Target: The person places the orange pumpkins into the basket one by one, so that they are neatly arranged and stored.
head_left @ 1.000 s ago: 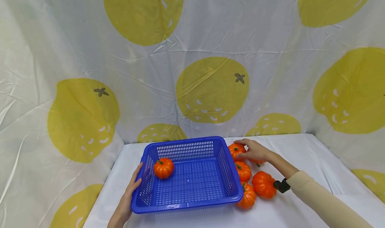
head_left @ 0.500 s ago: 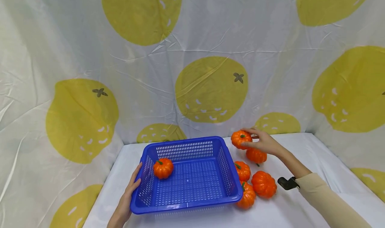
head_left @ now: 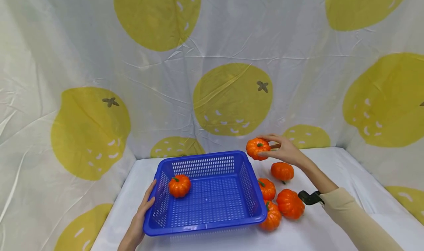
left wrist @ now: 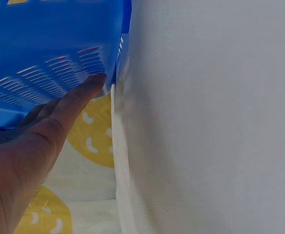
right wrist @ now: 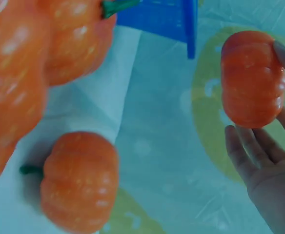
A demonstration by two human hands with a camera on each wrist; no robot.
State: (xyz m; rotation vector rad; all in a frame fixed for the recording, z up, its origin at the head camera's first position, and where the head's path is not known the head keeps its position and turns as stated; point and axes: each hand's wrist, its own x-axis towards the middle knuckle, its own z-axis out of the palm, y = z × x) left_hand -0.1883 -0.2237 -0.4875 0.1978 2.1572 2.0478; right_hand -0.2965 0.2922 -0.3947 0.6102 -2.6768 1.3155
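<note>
My right hand (head_left: 284, 150) holds a small orange pumpkin (head_left: 257, 149) between thumb and fingers, above the table by the basket's back right corner. In the right wrist view this pumpkin (right wrist: 252, 78) is pinched with its green stem toward the palm. A blue plastic basket (head_left: 202, 227) with slotted walls stands at the middle. Inside it, toward the left, sits one pumpkin (head_left: 180, 186). Along the basket's left side lies my left hand (head_left: 139, 217). In the left wrist view, its fairly straight fingers (left wrist: 79, 97) touch the outer slotted wall.
Right of the basket several more pumpkins rest on the white table: one at the back (head_left: 282, 171), one by the basket wall (head_left: 267, 189), one in front (head_left: 271, 217) and one farther right (head_left: 290, 204). Lemon-printed cloth (head_left: 298, 96) hangs around the table.
My right hand has lifted the pumpkin from beside the basket, first up and to the right, then back left toward the basket's corner. The left hand and basket have stayed put.
</note>
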